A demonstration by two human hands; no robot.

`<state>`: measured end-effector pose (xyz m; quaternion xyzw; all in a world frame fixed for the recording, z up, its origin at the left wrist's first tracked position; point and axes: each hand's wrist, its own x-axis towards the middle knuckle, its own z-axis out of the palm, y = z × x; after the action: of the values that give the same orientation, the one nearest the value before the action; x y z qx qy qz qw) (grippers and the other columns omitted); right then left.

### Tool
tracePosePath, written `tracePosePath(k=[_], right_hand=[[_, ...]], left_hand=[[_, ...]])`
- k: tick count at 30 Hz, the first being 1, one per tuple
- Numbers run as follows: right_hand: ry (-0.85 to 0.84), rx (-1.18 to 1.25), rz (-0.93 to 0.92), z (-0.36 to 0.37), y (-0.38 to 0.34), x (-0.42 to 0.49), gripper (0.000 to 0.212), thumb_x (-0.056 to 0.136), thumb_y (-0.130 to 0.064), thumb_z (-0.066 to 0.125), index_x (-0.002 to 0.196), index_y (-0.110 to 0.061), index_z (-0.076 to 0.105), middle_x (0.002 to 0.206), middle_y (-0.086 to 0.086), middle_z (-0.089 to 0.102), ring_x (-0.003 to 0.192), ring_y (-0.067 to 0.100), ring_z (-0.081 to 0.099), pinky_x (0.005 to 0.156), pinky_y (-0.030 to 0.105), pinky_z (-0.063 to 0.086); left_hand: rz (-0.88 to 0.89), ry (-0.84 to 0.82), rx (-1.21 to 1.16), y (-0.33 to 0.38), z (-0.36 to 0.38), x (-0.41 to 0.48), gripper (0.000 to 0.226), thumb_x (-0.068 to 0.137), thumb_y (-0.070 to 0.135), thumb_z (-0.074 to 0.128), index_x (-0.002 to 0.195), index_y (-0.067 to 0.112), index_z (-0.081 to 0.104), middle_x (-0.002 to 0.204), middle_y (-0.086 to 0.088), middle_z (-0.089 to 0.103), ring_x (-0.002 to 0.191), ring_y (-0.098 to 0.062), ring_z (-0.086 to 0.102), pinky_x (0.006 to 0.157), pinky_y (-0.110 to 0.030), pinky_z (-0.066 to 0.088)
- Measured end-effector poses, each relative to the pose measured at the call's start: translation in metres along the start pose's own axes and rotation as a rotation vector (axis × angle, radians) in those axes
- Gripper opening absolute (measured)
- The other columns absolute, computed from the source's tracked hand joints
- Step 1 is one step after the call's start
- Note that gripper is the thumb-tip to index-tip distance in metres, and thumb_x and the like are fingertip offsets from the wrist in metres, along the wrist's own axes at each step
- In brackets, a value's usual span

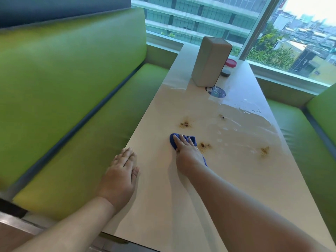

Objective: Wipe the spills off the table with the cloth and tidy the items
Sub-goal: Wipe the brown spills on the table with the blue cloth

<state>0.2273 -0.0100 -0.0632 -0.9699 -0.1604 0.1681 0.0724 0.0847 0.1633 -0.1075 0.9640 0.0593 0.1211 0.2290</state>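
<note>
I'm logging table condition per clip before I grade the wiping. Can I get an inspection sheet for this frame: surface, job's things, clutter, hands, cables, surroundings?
Surface: white table; four brown spills not yet wiped, one just right of the cloth; wet streaks toward the far right edge.
Job's things: blue cloth bunched under the right hand; grey upright box, red-lidded jar and small dark round item at the far end.
Clutter: round dark sticker in front of the box.
Hands: left hand flat on the table's left edge; right hand presses the cloth.
Cables: nothing seen.
Surroundings: green benches on both sides; window beyond.
</note>
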Motion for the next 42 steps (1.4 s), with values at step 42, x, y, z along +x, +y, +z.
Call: tracePosePath(k=[42], right_hand=[[0.185,0.162,-0.142,0.024,0.108,-0.115,0.047,0.100,-0.023,0.034,0.141,-0.046,0.027,0.146,-0.032,0.011,0.139,-0.007,0.000,0.116,0.024,0.003]], left_hand=[[-0.009,-0.006,0.059,0.003,-0.002,0.001,0.066,0.085,0.039,0.030,0.130,-0.006,0.050,0.142,-0.021,0.042,0.135,-0.033,0.036,0.109,-0.032,0.019]])
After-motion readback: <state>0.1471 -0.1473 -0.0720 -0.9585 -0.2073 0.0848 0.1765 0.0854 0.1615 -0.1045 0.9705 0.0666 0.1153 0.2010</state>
